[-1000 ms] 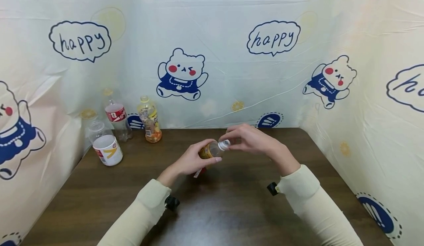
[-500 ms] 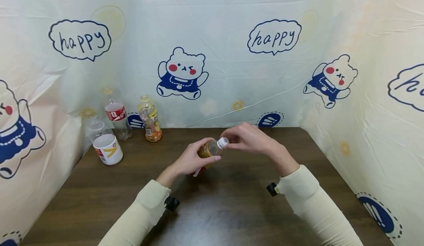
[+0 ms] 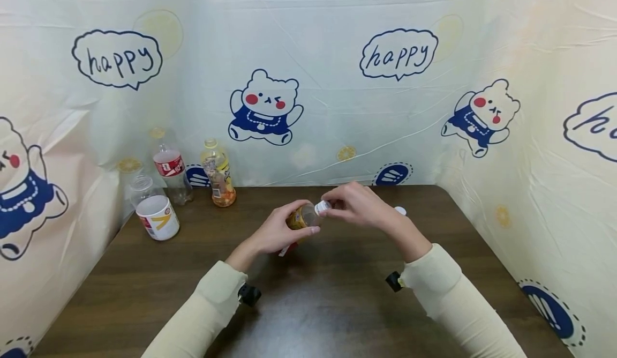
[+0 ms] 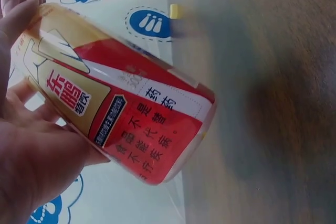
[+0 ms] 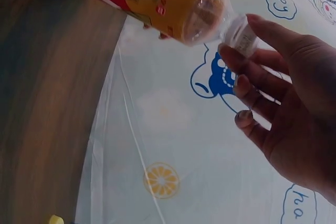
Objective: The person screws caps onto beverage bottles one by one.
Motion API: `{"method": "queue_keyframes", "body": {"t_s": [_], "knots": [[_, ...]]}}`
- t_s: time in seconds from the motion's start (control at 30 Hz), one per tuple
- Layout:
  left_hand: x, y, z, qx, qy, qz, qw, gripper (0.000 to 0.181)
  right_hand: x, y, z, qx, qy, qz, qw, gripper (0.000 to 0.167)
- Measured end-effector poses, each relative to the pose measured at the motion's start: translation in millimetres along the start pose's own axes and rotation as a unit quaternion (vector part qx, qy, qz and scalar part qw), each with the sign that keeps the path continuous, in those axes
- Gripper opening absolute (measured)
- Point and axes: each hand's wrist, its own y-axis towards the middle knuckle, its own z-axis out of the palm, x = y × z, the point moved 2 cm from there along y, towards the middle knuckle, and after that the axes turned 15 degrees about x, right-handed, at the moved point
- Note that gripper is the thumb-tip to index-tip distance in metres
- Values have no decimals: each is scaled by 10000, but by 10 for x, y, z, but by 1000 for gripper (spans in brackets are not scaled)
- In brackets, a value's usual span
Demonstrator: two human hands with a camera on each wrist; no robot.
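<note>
The left hand (image 3: 277, 231) has its fingers curled around a bottle (image 4: 118, 98) over the middle of the table (image 3: 332, 299). The bottle leans toward the right hand (image 3: 359, 205), whose thumb and finger pinch the white cap (image 5: 241, 37) at its top. A red-label bottle (image 3: 170, 166) and a yellow bottle (image 3: 219, 181) stand at the back left
</note>
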Motion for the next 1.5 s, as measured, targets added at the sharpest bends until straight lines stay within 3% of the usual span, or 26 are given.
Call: {"method": "queue_keyframes", "body": {"t_s": [0.2, 0.3, 0.47, 0.63, 0.87, 1.03, 1.17, 1.33, 1.43, 1.5], "knots": [[-6, -10, -11, 181, 30, 4, 9998, 66, -6, -14, -23, 172, -212, -172, 9995, 26], [-10, -19, 7, 165, 39, 2, 9999, 66, -14, 14, 3, 137, -470, 19, 9988, 24], [-10, -16, 36, 103, 72, 72, 9999, 67, -43, 36, 65, 84, -813, 457, 9956, 46], [6, 4, 44, 26, 36, 62, 10000, 70, -67, -22, 46, 147, -398, 607, 9973, 38], [39, 8, 49, 41, 19, 20, 10000, 66, -54, -42, -28, 471, 168, 72, 9987, 50], [71, 5, 72, 56, 13, -14, 10000, 65, -55, -18, -9, 550, 236, 4, 9982, 33], [71, 8, 80, 64, 38, 8, 10000, 66, -57, 27, 22, 442, -105, 258, 9986, 22], [58, 17, 88, 64, 86, 30, 9999, 67, -47, 57, 25, 159, -760, 742, 9942, 47], [55, 14, 89, 38, 106, -2, 9999, 67, -56, 35, -2, 59, -710, 790, 9943, 52], [57, 8, 87, 22, 101, -25, 9999, 66, -63, 12, -27, 38, -576, 682, 9960, 47]]}}
